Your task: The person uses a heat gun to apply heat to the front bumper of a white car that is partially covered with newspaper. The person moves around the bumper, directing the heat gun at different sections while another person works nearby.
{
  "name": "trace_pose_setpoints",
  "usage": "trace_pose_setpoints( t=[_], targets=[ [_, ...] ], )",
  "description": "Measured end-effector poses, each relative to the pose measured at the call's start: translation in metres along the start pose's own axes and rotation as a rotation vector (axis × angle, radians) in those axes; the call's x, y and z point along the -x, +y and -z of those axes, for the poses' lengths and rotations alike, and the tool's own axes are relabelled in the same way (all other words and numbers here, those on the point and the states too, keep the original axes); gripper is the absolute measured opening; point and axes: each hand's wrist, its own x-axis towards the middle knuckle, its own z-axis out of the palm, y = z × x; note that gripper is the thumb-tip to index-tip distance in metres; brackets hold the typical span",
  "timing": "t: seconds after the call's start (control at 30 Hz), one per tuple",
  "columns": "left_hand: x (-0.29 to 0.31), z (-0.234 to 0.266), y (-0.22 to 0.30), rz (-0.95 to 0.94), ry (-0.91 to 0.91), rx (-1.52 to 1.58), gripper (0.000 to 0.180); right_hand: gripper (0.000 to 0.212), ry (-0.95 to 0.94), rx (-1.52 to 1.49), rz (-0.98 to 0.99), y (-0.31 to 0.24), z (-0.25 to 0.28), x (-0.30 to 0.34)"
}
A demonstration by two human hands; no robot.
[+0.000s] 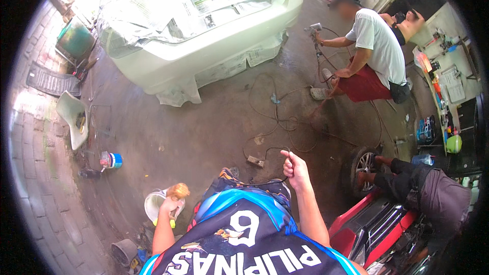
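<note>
My right hand (297,172) is closed in a fist around a thin black cord (270,148). One length of it loops from the top of the fist to a small pale outlet box (255,161) on the floor. Another stretch runs below the fist, across my lap. On the other side, my left hand (172,204) grips a rounded golden-brown lump (178,191), its exact kind unclear. That hand is over the edge of a white bucket (154,208), with something yellow-green just beneath.
A white car (204,61) masked with newspaper stands ahead. A crouching co-worker (374,35) holds a spray gun (314,28); its hose (277,112) coils over the floor. At right, another person bends by a wheel (362,165) and red-and-black bodywork (377,226). A blue-labelled can (115,160) stands left.
</note>
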Motion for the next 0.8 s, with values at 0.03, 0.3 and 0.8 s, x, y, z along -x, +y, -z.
trace_pose_setpoints(
  t=[0.03,0.3,0.8],
  targets=[
    [-0.003,0.012,0.012,0.006,0.040,-0.009,0.018,0.033,0.036,-0.009,-0.016,0.001,0.000,-0.002],
    [-0.012,0.008,0.037,-0.027,0.177,-0.096,0.018,0.032,0.100,0.004,-0.041,-0.008,0.019,-0.027],
    [0.086,-0.130,-0.021,-0.017,-0.003,-0.109,0.018,0.024,0.035,0.441,-0.197,-0.066,0.081,-0.110]
  ],
)
